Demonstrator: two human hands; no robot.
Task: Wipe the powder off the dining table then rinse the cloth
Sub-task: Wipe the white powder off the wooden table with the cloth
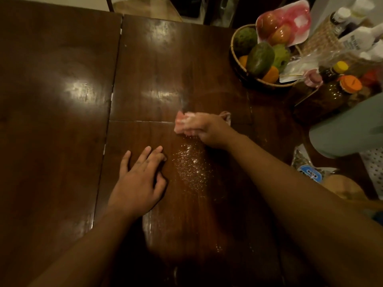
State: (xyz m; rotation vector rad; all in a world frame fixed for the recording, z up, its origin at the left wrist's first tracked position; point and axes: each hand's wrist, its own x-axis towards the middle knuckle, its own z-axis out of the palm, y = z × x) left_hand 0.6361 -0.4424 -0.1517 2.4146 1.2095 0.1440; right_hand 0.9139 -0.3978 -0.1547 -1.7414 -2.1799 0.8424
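Pink cloth (179,123) lies under the right hand (204,129), whose fingers press it onto the dark wooden desk (62,100), just beyond the powder (191,166). The left hand (138,183), empty, rests flat and spread beside the powder.

The pink cloth (179,123) is bunched up and blurry, pressed flat on the dark glossy wooden table (62,100) under the right hand (204,127). The white powder (191,164) is a speckled patch scattered just on the near side of the cloth, sitting between both hands, with a few stray specks closer to the table's near edge.
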